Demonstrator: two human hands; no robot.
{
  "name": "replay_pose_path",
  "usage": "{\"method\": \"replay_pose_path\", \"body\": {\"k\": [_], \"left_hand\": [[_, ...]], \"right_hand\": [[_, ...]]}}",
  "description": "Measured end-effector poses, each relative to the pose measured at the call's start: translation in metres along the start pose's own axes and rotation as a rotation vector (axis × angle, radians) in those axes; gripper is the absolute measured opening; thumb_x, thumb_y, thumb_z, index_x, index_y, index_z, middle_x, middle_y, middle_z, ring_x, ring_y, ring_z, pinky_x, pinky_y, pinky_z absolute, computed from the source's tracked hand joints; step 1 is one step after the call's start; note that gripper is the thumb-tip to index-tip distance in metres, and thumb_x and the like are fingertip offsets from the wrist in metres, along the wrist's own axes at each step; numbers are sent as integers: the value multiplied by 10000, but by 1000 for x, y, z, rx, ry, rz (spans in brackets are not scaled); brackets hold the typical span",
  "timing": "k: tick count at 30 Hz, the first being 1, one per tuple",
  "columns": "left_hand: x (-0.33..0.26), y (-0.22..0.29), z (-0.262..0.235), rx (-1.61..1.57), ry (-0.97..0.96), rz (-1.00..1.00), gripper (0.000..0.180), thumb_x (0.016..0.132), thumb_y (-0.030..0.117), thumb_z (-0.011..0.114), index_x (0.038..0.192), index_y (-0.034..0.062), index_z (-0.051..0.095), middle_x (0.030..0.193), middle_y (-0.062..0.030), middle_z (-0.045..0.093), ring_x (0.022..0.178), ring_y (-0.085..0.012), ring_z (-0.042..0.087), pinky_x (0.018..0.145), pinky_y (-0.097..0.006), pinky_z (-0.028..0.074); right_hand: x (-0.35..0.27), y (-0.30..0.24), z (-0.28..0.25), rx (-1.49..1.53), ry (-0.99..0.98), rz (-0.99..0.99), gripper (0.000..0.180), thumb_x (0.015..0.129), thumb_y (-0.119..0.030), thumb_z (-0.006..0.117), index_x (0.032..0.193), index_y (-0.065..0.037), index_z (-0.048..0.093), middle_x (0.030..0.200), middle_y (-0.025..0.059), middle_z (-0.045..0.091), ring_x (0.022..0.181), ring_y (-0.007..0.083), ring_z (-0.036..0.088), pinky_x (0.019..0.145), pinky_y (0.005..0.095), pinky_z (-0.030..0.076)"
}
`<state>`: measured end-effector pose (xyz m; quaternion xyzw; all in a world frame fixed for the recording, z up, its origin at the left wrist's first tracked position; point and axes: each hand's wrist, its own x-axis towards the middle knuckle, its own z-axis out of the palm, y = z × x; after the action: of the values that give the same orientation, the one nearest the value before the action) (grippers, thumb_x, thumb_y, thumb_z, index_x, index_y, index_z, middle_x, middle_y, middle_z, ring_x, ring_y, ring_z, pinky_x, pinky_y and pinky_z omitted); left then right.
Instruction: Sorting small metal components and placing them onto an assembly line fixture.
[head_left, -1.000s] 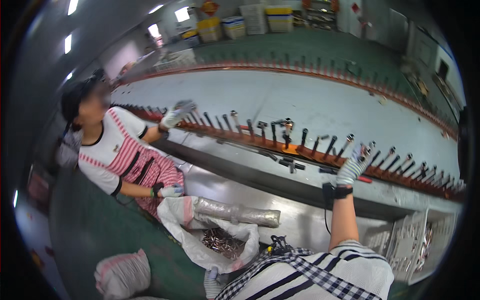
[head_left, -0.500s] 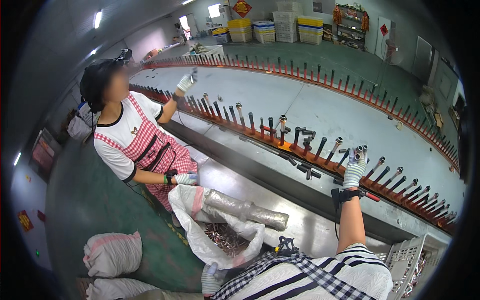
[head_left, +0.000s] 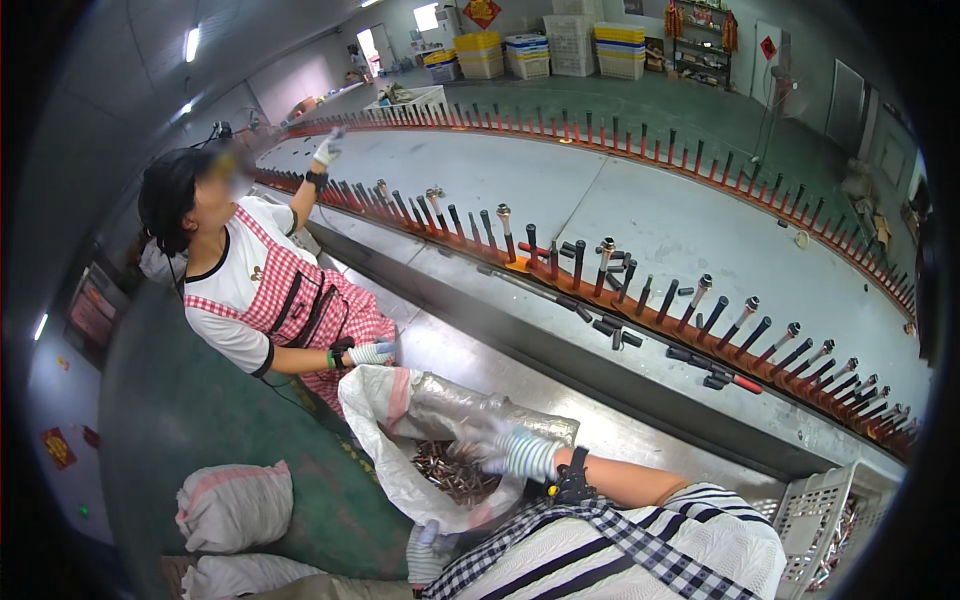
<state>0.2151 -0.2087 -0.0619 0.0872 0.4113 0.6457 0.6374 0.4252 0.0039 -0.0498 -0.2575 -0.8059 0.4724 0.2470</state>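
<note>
To the left of an open sack of white woven plastic with a pink stripe [head_left: 362,408], we count two closed, pale woven sacks [head_left: 235,508]; the lower one is cut off by the dark rim of the view. Above and left of the open sack stands one co-worker in a red-and-white checked apron [head_left: 298,325], whose lower gloved hand [head_left: 370,353] lies just beside the sack's upper left edge.

Inside the open sack we see small, shiny copper- and silver-coloured metal pieces [head_left: 452,478], too many and too tangled to count. At the sack's near rim is our left hand in a striped glove [head_left: 427,553], partly hidden; we cannot tell whether it grips the cloth. Over the sack's right edge reaches our right hand in a white-and-green striped glove [head_left: 522,452], fingers toward the mouth, so blurred that we cannot tell their spread or whether they hold anything. It partly hides one silvery, cylindrical roll [head_left: 455,402] along the sack's far side.

Beyond the sack, we count two rows of upright black-and-red rods [head_left: 579,262], crowded past counting toward their ends. To the sack's right, a bright steel surface [head_left: 690,468] extends to one white, slatted plastic crate [head_left: 800,525], its right side lost in shadow.
</note>
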Motion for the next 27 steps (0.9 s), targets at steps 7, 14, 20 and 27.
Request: {"method": "replay_pose_path", "body": {"k": [7, 14, 20, 27], "left_hand": [[-4, 14, 13, 56, 28, 0, 577, 851, 159, 611, 1353, 44, 351, 1267, -160, 480, 1157, -297, 500, 1005, -455, 422], [5, 17, 16, 73, 31, 15, 502, 857, 162, 607, 1307, 44, 419, 1231, -132, 510, 1105, -266, 527, 942, -419, 468], [6, 17, 24, 77, 38, -12, 479, 861, 160, 601, 1290, 33, 432, 1201, -141, 527, 1087, -268, 537, 949, -411, 458], [9, -6, -31, 36, 60, -46, 551, 878, 231, 615, 1344, 46, 387, 1279, -164, 507, 1137, -295, 528, 983, -456, 434]], "right_hand": [[-27, 37, -13, -110, -18, 122, 489, 833, -265, 642, 1243, -28, 523, 1220, 211, 554, 1151, 356, 525, 990, 384, 414], [-55, 33, -56, -86, 153, 385, 446, 830, -227, 638, 1206, -4, 552, 1168, 208, 593, 1098, 347, 566, 955, 371, 439], [-69, 39, -64, -139, 343, 371, 417, 837, -215, 631, 1196, -13, 565, 1168, 209, 593, 1107, 347, 558, 962, 376, 430], [-63, 49, -76, -205, 685, 255, 408, 828, -197, 625, 1187, -24, 540, 1219, 213, 534, 1145, 365, 512, 988, 392, 402]]}}
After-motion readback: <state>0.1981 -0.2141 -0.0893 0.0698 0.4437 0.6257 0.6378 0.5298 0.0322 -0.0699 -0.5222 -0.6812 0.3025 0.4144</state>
